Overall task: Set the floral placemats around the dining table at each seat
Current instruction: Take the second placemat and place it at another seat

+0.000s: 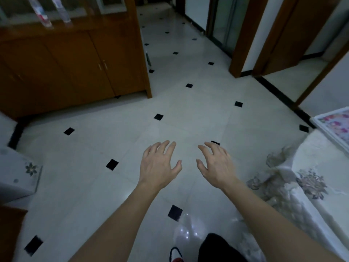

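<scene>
**Both hands free over the floor, one placemat on the table at right**

From my seat at the head camera I look down on two bare forearms reaching forward over the tiled floor; my left hand is held palm down with its fingers spread and only slightly bent, and it has hold of nothing; my right hand mirrors it just beside, fingers loosely splayed and a little curved, likewise carrying nothing; the two thumbs point at each other across a narrow gap and do not touch.

The one placemat I can see lies flat at the far right edge of the view, on the table; it shows pink flowers inside a white border, and the frame cuts off most of it; both hands are well apart from it.

A white tablecloth with grey flower embroidery hangs from the table's near corner, to the right of my right forearm.

The floor is pale tile with small black diamonds; a brown wooden cabinet stands at upper left with two blurred clear bottles on top; a white box with a flower print sits at the left edge; a shoe and a black trouser leg show at the bottom; wooden door frames stand at upper right.
</scene>
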Demonstrator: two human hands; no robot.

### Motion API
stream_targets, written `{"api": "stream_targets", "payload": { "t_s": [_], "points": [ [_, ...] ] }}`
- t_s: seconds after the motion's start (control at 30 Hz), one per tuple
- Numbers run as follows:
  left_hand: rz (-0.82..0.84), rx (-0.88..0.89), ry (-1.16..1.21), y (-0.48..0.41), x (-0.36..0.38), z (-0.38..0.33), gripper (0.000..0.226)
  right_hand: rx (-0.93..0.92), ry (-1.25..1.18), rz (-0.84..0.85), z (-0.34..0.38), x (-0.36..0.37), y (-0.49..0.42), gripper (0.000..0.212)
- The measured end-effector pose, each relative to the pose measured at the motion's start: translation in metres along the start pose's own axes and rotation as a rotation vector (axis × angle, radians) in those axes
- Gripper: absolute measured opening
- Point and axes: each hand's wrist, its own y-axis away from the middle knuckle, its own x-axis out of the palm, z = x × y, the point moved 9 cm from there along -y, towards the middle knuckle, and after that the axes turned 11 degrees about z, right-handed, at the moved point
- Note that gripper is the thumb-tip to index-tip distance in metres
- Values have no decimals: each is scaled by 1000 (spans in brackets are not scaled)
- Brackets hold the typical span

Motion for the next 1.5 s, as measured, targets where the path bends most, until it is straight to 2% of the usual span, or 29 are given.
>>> {"api": "stream_targets", "payload": {
  "t_s": [0.3,0.57,0.87,1.1,1.5],
  "points": [
    [50,153,18,-137,19,-28,62,172,-9,-27,-83,-14,-77,54],
    [130,274,-15,-306,49,-83,67,288,-57,-55,-202,-22,-185,50],
    [149,405,-45,-484,51,-184,65,433,-58,-117,-348,-81,-282,47],
    [137,524,-63,-565,53,-249,64,516,-44,-154,-417,-106,-320,48],
    [187,769,-7,-748,82,-359,64,787,-30,-146,-558,-144,-405,49]
  ]
}}
